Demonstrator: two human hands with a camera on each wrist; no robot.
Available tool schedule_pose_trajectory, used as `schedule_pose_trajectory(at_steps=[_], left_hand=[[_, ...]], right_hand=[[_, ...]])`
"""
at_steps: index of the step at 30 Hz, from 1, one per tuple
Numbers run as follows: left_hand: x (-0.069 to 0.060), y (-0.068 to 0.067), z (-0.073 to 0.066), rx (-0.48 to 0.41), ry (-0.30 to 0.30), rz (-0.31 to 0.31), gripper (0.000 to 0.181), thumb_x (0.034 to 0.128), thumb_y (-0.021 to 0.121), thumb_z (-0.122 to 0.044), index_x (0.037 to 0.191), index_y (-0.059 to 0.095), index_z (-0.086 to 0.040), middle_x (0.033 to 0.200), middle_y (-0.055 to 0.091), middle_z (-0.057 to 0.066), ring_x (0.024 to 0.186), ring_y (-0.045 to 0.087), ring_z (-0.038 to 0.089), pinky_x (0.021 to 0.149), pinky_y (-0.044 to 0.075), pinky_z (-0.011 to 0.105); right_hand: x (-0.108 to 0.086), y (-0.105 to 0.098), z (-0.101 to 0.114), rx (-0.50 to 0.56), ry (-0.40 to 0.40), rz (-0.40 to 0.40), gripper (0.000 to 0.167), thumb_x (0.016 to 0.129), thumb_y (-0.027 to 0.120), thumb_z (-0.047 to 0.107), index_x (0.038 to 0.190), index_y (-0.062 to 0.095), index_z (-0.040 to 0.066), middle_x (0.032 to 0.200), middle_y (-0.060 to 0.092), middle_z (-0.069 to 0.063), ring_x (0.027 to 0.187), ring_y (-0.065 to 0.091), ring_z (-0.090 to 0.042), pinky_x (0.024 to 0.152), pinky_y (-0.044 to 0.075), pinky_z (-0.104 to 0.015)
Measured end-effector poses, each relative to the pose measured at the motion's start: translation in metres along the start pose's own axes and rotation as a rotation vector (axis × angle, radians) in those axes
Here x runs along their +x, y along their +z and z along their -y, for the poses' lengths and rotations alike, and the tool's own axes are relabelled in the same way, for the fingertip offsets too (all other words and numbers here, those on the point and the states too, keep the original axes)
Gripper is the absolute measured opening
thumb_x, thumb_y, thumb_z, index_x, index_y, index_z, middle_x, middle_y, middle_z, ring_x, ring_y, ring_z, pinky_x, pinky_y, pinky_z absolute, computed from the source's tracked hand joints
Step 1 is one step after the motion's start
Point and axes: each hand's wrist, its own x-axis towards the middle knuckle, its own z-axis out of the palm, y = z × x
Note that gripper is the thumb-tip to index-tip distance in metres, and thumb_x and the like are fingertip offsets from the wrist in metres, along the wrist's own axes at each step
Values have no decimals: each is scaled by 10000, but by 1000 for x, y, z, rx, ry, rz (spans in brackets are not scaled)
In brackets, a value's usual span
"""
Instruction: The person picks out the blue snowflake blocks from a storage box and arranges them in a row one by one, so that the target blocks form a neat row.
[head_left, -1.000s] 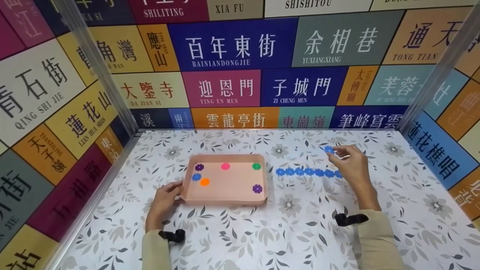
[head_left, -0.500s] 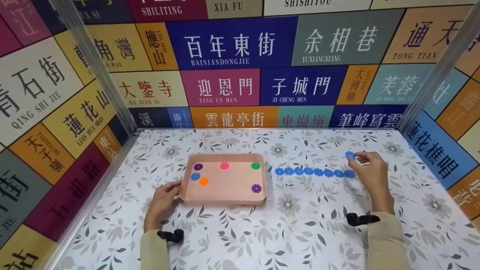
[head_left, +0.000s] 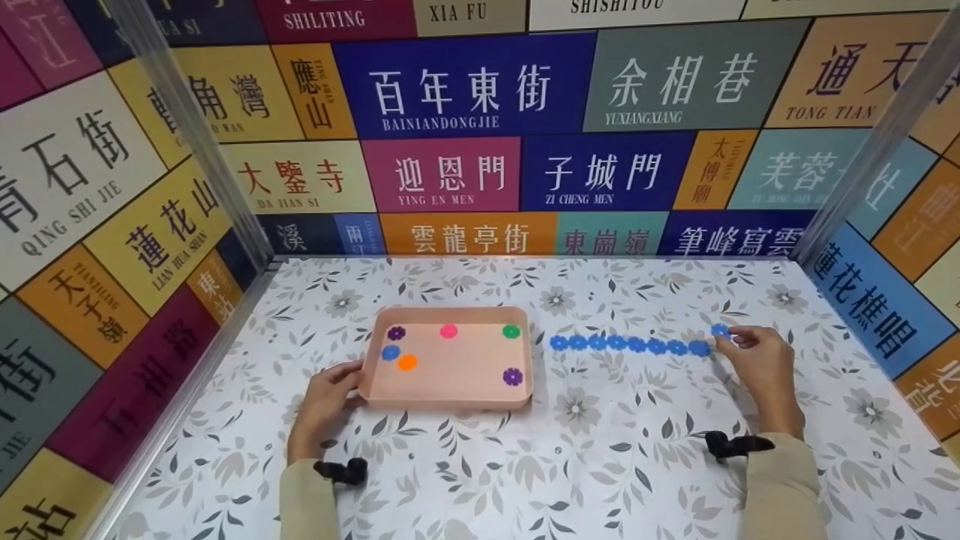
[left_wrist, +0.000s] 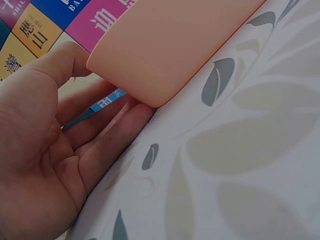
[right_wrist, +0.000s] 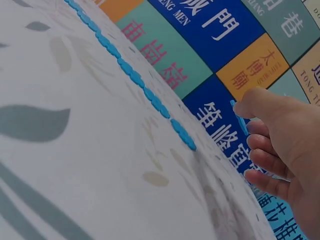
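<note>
My right hand (head_left: 761, 367) pinches a blue flower-shaped piece (head_left: 720, 330) between thumb and fingers. In the right wrist view this blue piece (right_wrist: 239, 118) is seen edge-on, held above the table. A row of several blue flower-shaped pieces (head_left: 616, 342) lies flat on the table, its right end just left of the held piece. At the lower left corner of a pink tray (head_left: 446, 403), my left hand (head_left: 324, 409) has its thumb on the rim. In the left wrist view its fingers (left_wrist: 120, 125) are beneath and beside the tray's corner (left_wrist: 145, 75).
Inside the tray lie loose flower pieces: a pink one (head_left: 448, 331), a green one (head_left: 511, 331), an orange one (head_left: 406, 362), a blue one (head_left: 391, 352) and purple ones (head_left: 513, 376). Printed panels (head_left: 465, 86) stand behind the patterned tabletop (head_left: 525, 472).
My right hand has moved right and then down with the blue flower piece, from above the row to beside its right end. The left hand keeps its place at the tray.
</note>
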Motion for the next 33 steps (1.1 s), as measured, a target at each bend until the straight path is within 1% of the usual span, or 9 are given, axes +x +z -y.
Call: schedule_pose_trajectory(at_steps=[2,7,9,12,17,21,26,29,33], left_hand=[[0,0,0,1,6,-1,446,1015,522,-227,1433,540,-72,1484,535,146,1129,631,229,890,596,319],[-2,1,2,-23,70,0,430,1000,532,-178,1402,562,-27,1415,581,208,1044,668,202,830,608,311],[-2,1,3,-33,80,0,421,1001,532,-168,1393,568,-20,1394,594,219,1024,674,195,815,609,306],[-2,0,2,-30,60,-1,428,1007,529,-180,1407,558,-30,1416,579,206,1043,665,196,828,605,299],[-3,0,0,-40,39,-2,443,1002,536,-183,1420,546,-37,1433,569,192,1057,660,202,838,603,293],[-2,0,0,-28,31,-6,450,996,540,-190,1420,546,-37,1427,574,195,1056,660,207,839,604,297],[-1,0,0,-18,15,-2,458,999,542,-215,1428,542,-55,1446,562,181,1081,653,220,864,601,308],[-1,0,0,-20,14,-2,455,1000,544,-217,1426,543,-56,1455,554,180,1081,653,219,869,600,309],[-2,0,1,-26,33,-2,451,999,540,-198,1419,545,-33,1445,556,203,1064,656,210,851,602,304]], right_hand=[[-1,2,-3,-5,21,15,486,931,672,361,1236,662,-17,1152,638,-211,992,582,-254,753,428,-227],[-3,5,-10,-25,79,66,545,932,655,427,1250,654,-15,1145,657,-208,915,610,-238,674,442,-194],[-3,5,-12,-31,103,83,563,930,655,436,1261,646,-20,1145,663,-209,894,616,-230,648,446,-187],[-1,6,-13,-38,133,93,568,929,660,433,1265,640,-25,1137,669,-205,904,616,-238,657,443,-193],[1,7,-14,-47,126,93,530,925,666,393,1234,653,-37,1104,680,-202,905,615,-243,662,441,-196],[0,7,-15,-41,141,110,511,929,654,357,1249,640,-42,1106,664,-192,917,598,-236,670,438,-192],[-1,8,-15,-35,137,116,498,932,646,337,1253,637,-43,1103,657,-192,913,596,-239,660,445,-188],[-1,9,-14,-35,138,125,503,935,636,335,1265,628,-45,1121,649,-203,942,594,-261,694,444,-219],[-1,9,-15,-20,145,136,518,940,628,329,1291,608,-51,1155,633,-222,1006,592,-307,768,455,-291]])
